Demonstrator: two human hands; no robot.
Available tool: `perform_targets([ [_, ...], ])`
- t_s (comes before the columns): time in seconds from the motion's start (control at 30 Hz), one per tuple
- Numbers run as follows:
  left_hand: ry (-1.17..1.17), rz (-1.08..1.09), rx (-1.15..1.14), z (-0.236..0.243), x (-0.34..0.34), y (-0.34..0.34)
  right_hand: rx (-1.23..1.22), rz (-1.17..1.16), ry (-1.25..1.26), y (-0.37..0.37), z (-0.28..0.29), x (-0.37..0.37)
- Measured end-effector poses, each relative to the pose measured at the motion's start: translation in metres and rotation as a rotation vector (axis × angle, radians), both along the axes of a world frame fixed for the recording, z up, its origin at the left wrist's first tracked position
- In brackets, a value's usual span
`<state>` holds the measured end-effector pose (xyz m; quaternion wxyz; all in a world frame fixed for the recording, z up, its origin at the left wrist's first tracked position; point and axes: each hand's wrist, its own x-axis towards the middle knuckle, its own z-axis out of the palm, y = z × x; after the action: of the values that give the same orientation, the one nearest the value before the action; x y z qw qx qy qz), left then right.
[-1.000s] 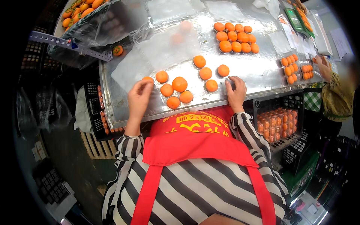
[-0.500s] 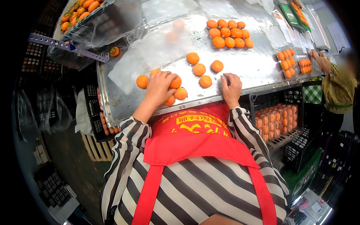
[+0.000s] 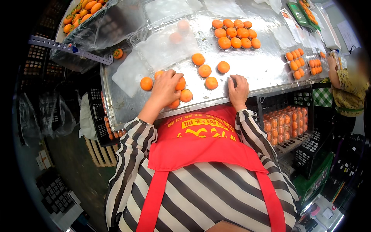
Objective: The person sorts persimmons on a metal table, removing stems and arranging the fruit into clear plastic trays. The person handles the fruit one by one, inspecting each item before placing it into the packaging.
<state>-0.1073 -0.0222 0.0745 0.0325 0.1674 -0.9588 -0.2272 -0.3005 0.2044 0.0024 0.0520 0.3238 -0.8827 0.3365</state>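
Note:
My left hand is curled over a cluster of orange persimmons at the near left of the metal table. Its thumb and index finger lie around one persimmon; the palm partly covers others. Beside this hand are a persimmon on the left and another on the right. My right hand rests near the table's front edge, fingers loosely bent and thumb apart, holding nothing. Between my hands, a small group of persimmons includes one near the front and one nearest my right hand.
A clear tray full of persimmons stands farther back. Clear plastic sheets lie at left, below a plastic-lined crate of persimmons. Filled packs sit at right, near another person. Under the table, a black crate holds packed fruit.
My hands and the persimmons stay almost in place; the view shifts slightly. At the far right, the other person's arm has drawn back from the packs.

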Motion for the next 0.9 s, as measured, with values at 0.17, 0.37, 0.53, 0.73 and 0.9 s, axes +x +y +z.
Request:
perform_targets([
  [0.17,0.27,0.271,0.774,0.023,0.012,-0.001,0.007,-0.008,0.0,-0.001,0.003,0.001],
  [0.37,0.568,0.294,1.797,0.034,0.027,0.001,0.009,-0.012,0.0,-0.002,0.003,0.002],
  [0.53,0.626,0.177,2.16,0.027,0.028,0.007,0.004,0.001,0.01,-0.001,0.0,0.0],
  [0.73,0.617,0.255,2.268,0.016,0.029,0.011,0.014,-0.007,0.012,-0.001,0.001,0.0],
  [0.9,0.59,0.23,2.101,0.02,0.03,0.014,0.011,-0.007,0.018,-0.001,0.001,0.001],
])
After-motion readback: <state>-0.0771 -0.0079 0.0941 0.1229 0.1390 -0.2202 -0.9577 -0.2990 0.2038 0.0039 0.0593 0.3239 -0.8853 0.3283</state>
